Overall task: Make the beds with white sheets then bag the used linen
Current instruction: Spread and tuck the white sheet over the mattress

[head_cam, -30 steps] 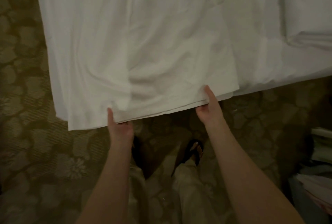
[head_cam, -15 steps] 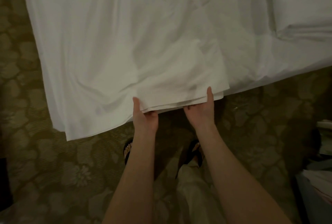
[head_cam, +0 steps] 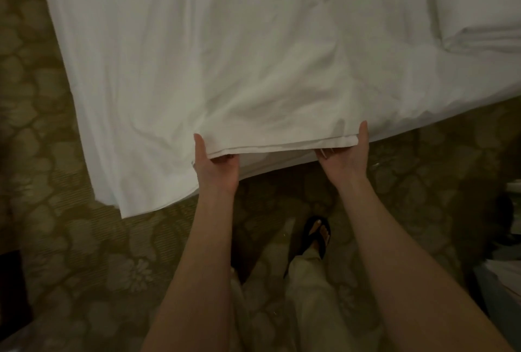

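Observation:
A white sheet [head_cam: 225, 55] covers the bed and hangs over its near edge, its left part draping down toward the carpet. My left hand [head_cam: 215, 166] grips the folded hem of the sheet from below, thumb up along the edge, fingers curled under. My right hand [head_cam: 348, 157] grips the same hem further right, thumb raised and fingers tucked beneath the cloth. The hem stretches straight between both hands. A white pillow or folded linen [head_cam: 479, 4] lies on the bed at the upper right.
Patterned olive carpet [head_cam: 70, 253] surrounds the bed. My foot in a black sandal [head_cam: 317, 236] stands close to the bed edge. A dark object [head_cam: 11, 286] sits at the lower left. Stacked items [head_cam: 504, 267] stand at the right edge.
My hands have spread apart along the hem after coming close together half a second ago. The hem is now pulled taut between them.

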A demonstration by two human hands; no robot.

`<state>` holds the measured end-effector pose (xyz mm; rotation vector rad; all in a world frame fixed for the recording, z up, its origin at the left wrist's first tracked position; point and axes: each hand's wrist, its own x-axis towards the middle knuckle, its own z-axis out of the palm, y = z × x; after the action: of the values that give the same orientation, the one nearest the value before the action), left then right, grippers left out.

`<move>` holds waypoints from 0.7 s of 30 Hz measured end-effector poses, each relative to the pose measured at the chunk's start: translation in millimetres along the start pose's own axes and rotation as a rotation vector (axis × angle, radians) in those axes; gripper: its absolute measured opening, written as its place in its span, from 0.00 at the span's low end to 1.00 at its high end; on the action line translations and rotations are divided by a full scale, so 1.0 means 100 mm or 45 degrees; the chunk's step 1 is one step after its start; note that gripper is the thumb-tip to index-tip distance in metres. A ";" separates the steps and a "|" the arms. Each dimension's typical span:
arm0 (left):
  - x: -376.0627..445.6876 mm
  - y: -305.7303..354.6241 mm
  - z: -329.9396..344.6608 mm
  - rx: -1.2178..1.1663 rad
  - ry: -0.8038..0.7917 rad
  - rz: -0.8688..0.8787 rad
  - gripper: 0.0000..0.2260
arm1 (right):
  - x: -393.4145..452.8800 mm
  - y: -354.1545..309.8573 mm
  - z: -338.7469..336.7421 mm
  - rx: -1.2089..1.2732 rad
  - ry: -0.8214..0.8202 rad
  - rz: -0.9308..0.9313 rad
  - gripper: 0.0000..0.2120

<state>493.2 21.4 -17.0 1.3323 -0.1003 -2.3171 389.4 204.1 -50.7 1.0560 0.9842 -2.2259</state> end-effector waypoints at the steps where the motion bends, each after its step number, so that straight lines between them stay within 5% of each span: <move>1: 0.00 -0.02 -0.02 0.052 -0.013 -0.049 0.18 | 0.00 -0.02 0.00 0.000 -0.036 0.024 0.27; 4: -0.02 -0.12 0.00 0.180 -0.012 -0.196 0.21 | -0.03 -0.08 0.05 -0.071 -0.135 0.116 0.28; 7: 0.00 -0.15 0.06 0.111 -0.039 -0.191 0.17 | -0.01 -0.26 0.16 0.026 -0.165 -0.073 0.21; 10: 0.03 -0.12 0.08 0.156 -0.056 -0.087 0.13 | 0.00 -0.36 0.24 0.102 -0.064 -0.192 0.21; 14: -0.02 -0.16 0.08 0.170 -0.118 -0.138 0.18 | 0.02 -0.25 0.15 -0.020 0.043 -0.071 0.21; 18: -0.05 -0.49 0.16 0.542 -0.269 -0.404 0.28 | -0.03 -0.33 0.05 -0.253 0.027 0.027 0.22; 21: -0.06 -0.82 0.32 0.844 -0.339 -0.468 0.21 | -0.08 -0.49 0.01 -0.506 0.074 0.060 0.20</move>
<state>439.4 91.6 -18.6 1.4029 -0.8349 -2.9137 360.7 235.4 -24.3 0.9518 1.3424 -1.8635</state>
